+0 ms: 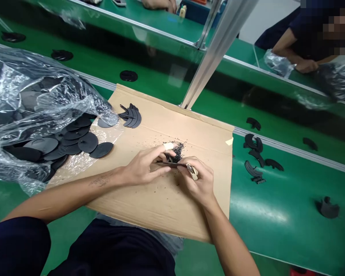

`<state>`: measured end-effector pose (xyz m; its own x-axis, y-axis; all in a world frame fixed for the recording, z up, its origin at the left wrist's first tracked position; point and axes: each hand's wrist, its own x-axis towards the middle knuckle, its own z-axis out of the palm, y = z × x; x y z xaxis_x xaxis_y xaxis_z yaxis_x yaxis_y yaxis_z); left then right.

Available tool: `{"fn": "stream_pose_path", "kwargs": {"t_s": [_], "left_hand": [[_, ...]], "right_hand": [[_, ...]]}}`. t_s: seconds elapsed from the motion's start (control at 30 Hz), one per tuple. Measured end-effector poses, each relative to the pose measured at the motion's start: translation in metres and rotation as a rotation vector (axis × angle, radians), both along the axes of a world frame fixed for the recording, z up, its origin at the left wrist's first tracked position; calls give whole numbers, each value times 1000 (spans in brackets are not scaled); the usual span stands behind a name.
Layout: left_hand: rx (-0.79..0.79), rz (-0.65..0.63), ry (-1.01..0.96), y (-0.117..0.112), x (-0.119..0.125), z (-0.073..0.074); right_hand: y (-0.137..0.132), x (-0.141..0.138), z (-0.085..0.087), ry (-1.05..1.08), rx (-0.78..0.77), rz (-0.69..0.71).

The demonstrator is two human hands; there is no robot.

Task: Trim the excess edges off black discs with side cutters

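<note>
Over the sheet of cardboard (149, 207), my left hand (143, 165) pinches a thin black plastic piece (172, 165), seen almost edge-on. A beige wrap covers one of its fingertips. My right hand (199, 178) is closed at the right end of that piece. A cream-coloured item (192, 171) shows at its fingers; whether it is a tool handle or a finger wrap I cannot tell. Just beyond both hands lies a heap of small black shavings (176, 151), with more crumbs scattered around. Several curved black pieces (133, 116) sit stacked near the cardboard's far left.
Left of my hands, a clear plastic bag (46, 103) spills flat black discs (87, 142) onto the cardboard. Curved black parts (255, 153) lie on the green table (276, 230) to the right. A metal post (209, 61) rises beyond the cardboard. Another person's arm (287, 46) appears across the divider.
</note>
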<state>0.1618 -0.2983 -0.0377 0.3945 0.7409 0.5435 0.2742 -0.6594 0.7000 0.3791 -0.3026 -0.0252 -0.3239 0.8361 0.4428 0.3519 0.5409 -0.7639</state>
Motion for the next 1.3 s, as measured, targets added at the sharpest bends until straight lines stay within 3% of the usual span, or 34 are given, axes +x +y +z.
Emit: {"fn": "stream_pose_path", "kwargs": {"t_s": [0.2,0.43,1.3], "left_hand": [[130,15,-77,6,0,-1],[177,14,-99,5,-1,3],[164,-2,-92,-1,-4,8]], "right_hand": [[-3,-6,-6,39,118,43],[-4,-8,-3,33,64,60],[-7,-8,2,46,4,120]]}}
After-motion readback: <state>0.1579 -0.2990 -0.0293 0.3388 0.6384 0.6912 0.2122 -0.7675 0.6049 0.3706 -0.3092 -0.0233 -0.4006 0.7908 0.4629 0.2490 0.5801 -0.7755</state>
